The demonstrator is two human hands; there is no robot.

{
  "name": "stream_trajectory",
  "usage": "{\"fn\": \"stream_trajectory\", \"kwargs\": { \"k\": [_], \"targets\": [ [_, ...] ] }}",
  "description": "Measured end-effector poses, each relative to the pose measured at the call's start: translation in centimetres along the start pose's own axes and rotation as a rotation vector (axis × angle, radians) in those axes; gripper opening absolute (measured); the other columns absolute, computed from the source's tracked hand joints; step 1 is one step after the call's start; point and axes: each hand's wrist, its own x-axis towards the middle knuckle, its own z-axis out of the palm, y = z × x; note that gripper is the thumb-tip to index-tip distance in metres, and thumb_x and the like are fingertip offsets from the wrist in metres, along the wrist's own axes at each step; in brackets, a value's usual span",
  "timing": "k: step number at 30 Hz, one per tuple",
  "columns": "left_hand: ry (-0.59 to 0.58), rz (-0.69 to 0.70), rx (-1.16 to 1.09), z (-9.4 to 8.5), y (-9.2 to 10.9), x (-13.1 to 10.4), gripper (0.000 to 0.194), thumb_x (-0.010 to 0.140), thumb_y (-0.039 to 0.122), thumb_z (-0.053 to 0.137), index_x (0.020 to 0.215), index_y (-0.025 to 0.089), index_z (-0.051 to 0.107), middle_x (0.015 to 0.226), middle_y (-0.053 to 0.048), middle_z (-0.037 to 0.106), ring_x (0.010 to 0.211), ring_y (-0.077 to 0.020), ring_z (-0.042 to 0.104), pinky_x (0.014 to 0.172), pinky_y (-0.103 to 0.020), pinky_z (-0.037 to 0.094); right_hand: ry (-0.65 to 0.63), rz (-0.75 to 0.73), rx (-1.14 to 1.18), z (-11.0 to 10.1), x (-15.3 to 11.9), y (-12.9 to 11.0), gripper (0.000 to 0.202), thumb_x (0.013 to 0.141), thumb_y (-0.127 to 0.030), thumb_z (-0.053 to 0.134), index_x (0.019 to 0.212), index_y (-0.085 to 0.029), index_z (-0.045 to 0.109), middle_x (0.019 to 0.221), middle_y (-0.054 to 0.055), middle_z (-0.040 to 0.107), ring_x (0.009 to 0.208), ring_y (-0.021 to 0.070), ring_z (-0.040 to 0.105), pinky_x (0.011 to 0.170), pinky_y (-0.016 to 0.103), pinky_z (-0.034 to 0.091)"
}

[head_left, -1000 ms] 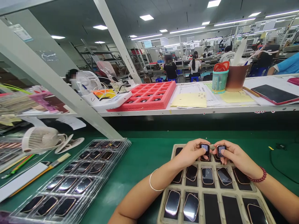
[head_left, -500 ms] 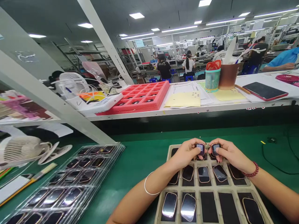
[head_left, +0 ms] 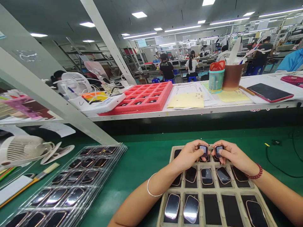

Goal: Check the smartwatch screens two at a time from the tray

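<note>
Between its thumb and fingers, my left hand (head_left: 191,153) grips a smartwatch (head_left: 203,150) whose lit screen shows a square code. A second smartwatch (head_left: 219,150), also lit with a code, is pinched in my right hand (head_left: 229,153). Both watches are strapless, with gold-coloured rims, and are held side by side, screens facing me, over the back row of a beige compartment tray (head_left: 201,191). Dark-screened watches lie in many of the tray's pockets, such as this watch (head_left: 191,208) in the front row. Two front pockets show only black lining.
Clear plastic trays (head_left: 94,186) with several watches lie at left, by a brush (head_left: 48,168) and a white fan (head_left: 23,149). On the shelf are a red compartment tray (head_left: 146,107), yellow paper (head_left: 187,101), cups (head_left: 216,80) and a phone (head_left: 270,92). A cable (head_left: 276,170) runs at right.
Both hands keep their hold on the two watches, almost unmoved. The view has shifted very slightly. At far right, a person's blue sleeve has moved back and the hand there has left view.
</note>
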Motion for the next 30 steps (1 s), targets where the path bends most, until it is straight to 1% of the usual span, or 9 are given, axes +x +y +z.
{"fn": "stream_trajectory", "kwargs": {
  "k": [4,10,12,16,19,22,25,28,30],
  "targets": [
    [-0.016,0.018,-0.015,-0.07,-0.14,0.01,0.023,0.079,0.02,0.054,0.1,0.012,0.056,0.082,-0.006,0.064,0.062,-0.0104,0.061,0.053,-0.019,0.038,0.009,0.01,-0.02,0.1,0.0,-0.28,0.024,0.086,-0.035,0.055,0.102,-0.018,0.055,0.084,0.003,0.062,0.052,0.0083,0.052,0.051,0.024,0.047],
    [-0.052,0.044,-0.08,-0.2,-0.4,0.05,0.026,0.08,0.033,0.057,0.093,0.011,0.057,0.079,-0.006,0.063,0.055,-0.0093,0.058,0.053,-0.021,0.04,0.003,-0.007,-0.023,0.15,-0.13,-0.3,0.022,0.091,-0.038,0.047,0.097,-0.018,0.055,0.079,0.001,0.061,0.048,0.0066,0.045,0.046,0.021,0.041],
    [-0.037,0.054,-0.084,-0.12,-0.39,0.04,0.024,0.078,0.026,0.058,0.097,0.012,0.056,0.08,-0.005,0.063,0.058,-0.0092,0.059,0.055,-0.021,0.041,-0.005,-0.007,-0.057,0.28,-0.2,-0.31,0.017,0.088,-0.03,0.052,0.101,-0.02,0.053,0.081,0.0,0.059,0.051,0.0073,0.045,0.046,0.02,0.039],
    [0.022,0.092,-0.074,0.06,-0.4,0.05,0.038,0.067,0.009,0.061,0.103,0.015,0.053,0.086,-0.002,0.061,0.068,-0.0096,0.059,0.065,-0.023,0.045,-0.059,-0.001,-0.041,0.5,-0.33,-0.48,0.034,0.081,-0.02,0.056,0.114,-0.023,0.047,0.096,0.002,0.058,0.066,0.0113,0.051,0.053,0.022,0.044],
    [0.02,0.09,-0.039,0.01,-0.45,0.05,0.029,0.068,0.015,0.063,0.096,0.014,0.054,0.081,-0.003,0.061,0.066,-0.0097,0.057,0.062,-0.023,0.045,-0.058,0.013,-0.039,0.41,-0.28,-0.57,0.026,0.086,-0.024,0.048,0.111,-0.021,0.049,0.096,0.004,0.059,0.068,0.0129,0.055,0.057,0.025,0.048],
    [-0.004,0.059,-0.027,-0.08,-0.39,0.04,0.019,0.077,0.021,0.052,0.094,0.013,0.055,0.079,-0.004,0.061,0.057,-0.008,0.055,0.053,-0.021,0.04,-0.023,0.018,-0.084,0.37,-0.2,-0.65,0.018,0.087,-0.024,0.044,0.104,-0.019,0.051,0.085,0.002,0.06,0.057,0.0099,0.051,0.052,0.024,0.046],
    [0.021,0.043,-0.037,-0.04,-0.27,0.05,0.028,0.076,0.015,0.044,0.102,0.015,0.054,0.084,-0.004,0.062,0.061,-0.0089,0.058,0.049,-0.019,0.035,-0.044,-0.01,-0.13,0.49,-0.26,-0.75,0.015,0.082,-0.018,0.052,0.096,-0.019,0.053,0.08,0.0,0.059,0.06,0.0103,0.05,0.052,0.022,0.043],
    [0.031,0.072,-0.073,0.07,-0.26,0.06,0.037,0.068,0.008,0.05,0.105,0.016,0.052,0.086,-0.002,0.061,0.066,-0.0091,0.058,0.056,-0.02,0.04,-0.107,0.001,-0.08,0.5,-0.37,-0.66,0.024,0.081,-0.018,0.054,0.105,-0.02,0.053,0.09,0.002,0.06,0.068,0.012,0.054,0.058,0.024,0.046],
    [0.017,0.086,-0.079,0.11,-0.3,0.05,0.035,0.066,0.009,0.056,0.1,0.015,0.053,0.083,-0.002,0.06,0.066,-0.0094,0.057,0.061,-0.022,0.043,-0.127,0.024,-0.054,0.41,-0.39,-0.48,0.028,0.084,-0.022,0.05,0.113,-0.021,0.051,0.099,0.005,0.059,0.068,0.0126,0.057,0.059,0.026,0.048]
  ]
}}
